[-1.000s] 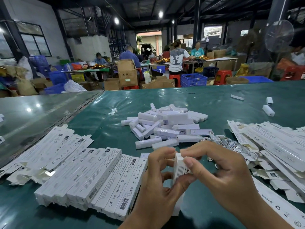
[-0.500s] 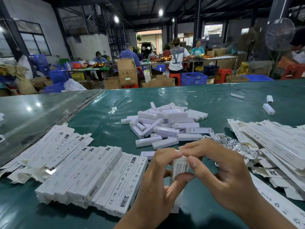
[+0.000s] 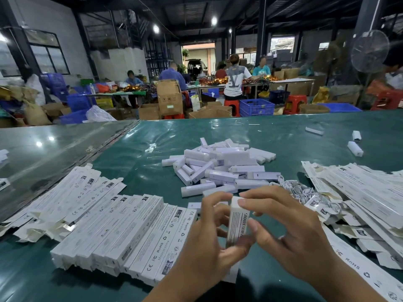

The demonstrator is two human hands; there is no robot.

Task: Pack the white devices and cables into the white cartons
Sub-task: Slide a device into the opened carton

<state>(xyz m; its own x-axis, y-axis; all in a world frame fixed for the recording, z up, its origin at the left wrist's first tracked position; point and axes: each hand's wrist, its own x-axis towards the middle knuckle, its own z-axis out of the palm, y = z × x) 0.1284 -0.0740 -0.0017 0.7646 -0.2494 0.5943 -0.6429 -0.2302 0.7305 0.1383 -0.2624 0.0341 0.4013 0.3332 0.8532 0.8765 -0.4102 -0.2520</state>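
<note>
Both hands are raised together, the left hand (image 3: pixel 209 243) curled from below, the right hand (image 3: pixel 290 232) pinched from above.

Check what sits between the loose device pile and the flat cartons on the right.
Head view: a tangle of white cables lies between the device pile and the flat cartons, touching both.

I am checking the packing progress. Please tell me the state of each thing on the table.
held carton: upright, gripped by left hand and right hand
packed cartons: closed, in a row
white devices: loose heap
cables: coiled, piled
flat cartons: unfolded, stacked
</note>
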